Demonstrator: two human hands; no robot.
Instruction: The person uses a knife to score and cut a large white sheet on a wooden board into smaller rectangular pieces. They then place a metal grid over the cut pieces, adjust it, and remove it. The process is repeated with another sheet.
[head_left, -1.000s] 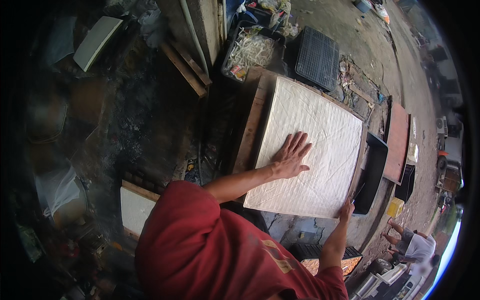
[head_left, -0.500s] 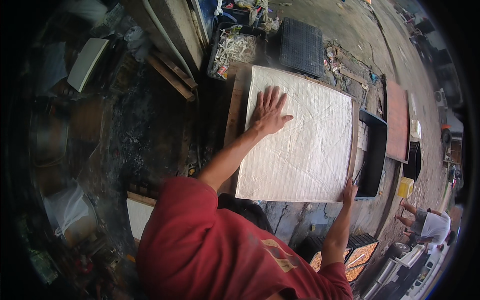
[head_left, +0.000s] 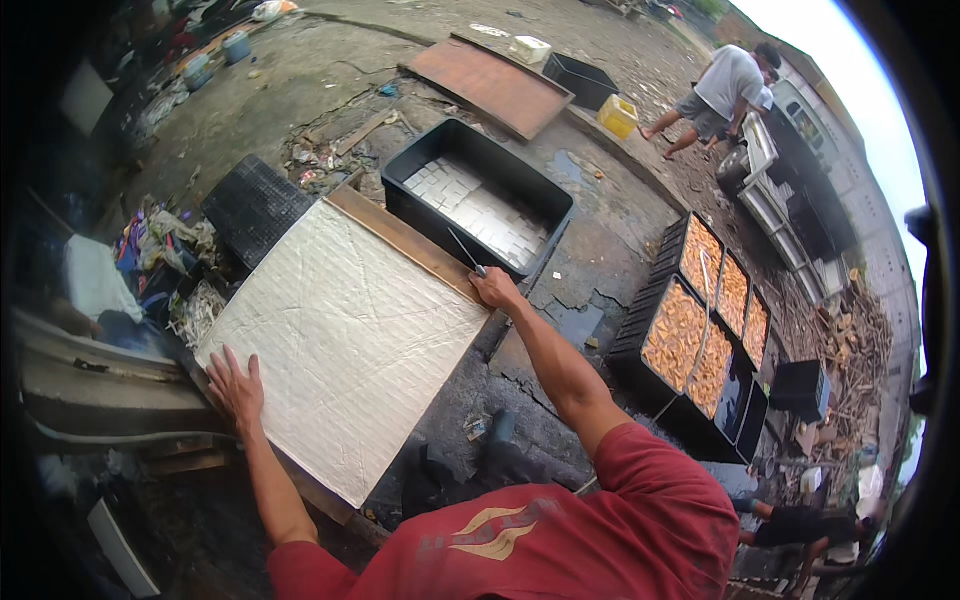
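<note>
A large white slab (head_left: 340, 340) with creases and faint ridges, perhaps pressed tofu, lies flat on a wooden board (head_left: 400, 240). My left hand (head_left: 235, 385) rests at the slab's left edge with its fingers spread. My right hand (head_left: 497, 289) is closed round the handle of a knife (head_left: 463, 248) at the opposite, right corner. The thin blade points away from me, over the strip of board beside the black tub (head_left: 510, 165). Flat white blocks (head_left: 455, 195) lie in rows inside that tub.
Black crates (head_left: 632, 340) of golden-brown pieces stand at right. A dark upturned crate (head_left: 255, 210) sits beyond the slab, near litter. Farther off are a reddish board (head_left: 490, 85), a yellow container (head_left: 618, 117) and a person (head_left: 727, 80) by a truck. Another person (head_left: 800, 525) is at lower right.
My view has swung to the right. My left hand has moved from flat on the slab's surface to its left edge. My right hand stays by the right corner with the knife.
</note>
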